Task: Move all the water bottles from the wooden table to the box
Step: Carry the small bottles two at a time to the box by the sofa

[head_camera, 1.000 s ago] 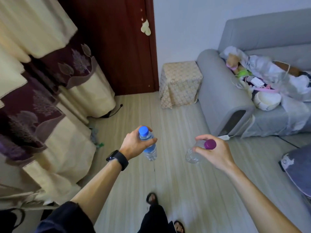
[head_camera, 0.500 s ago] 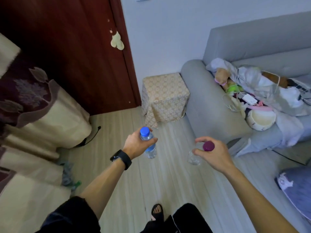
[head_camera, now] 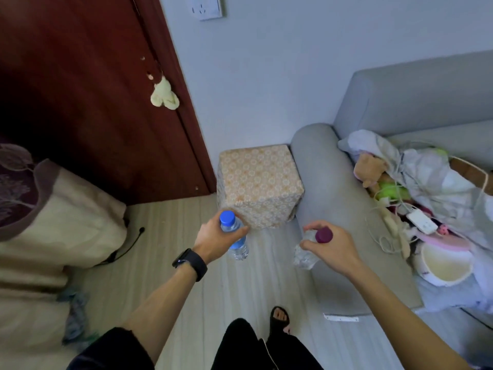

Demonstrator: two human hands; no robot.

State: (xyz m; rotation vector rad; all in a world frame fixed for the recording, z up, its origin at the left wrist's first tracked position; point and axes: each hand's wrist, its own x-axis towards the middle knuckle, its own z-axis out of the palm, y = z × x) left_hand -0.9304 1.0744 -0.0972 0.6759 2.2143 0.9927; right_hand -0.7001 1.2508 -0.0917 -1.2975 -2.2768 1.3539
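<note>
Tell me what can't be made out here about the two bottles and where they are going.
- Wooden table: outside the head view, so any bottles left on it cannot be counted.
- Patterned box: only its covered top and sides show; whether it opens is unclear.
- Blue-capped bottle: the left hand covers its upper body; label too blurred to read.
- Purple-capped bottle: the right hand hides part; water level unclear.
</note>
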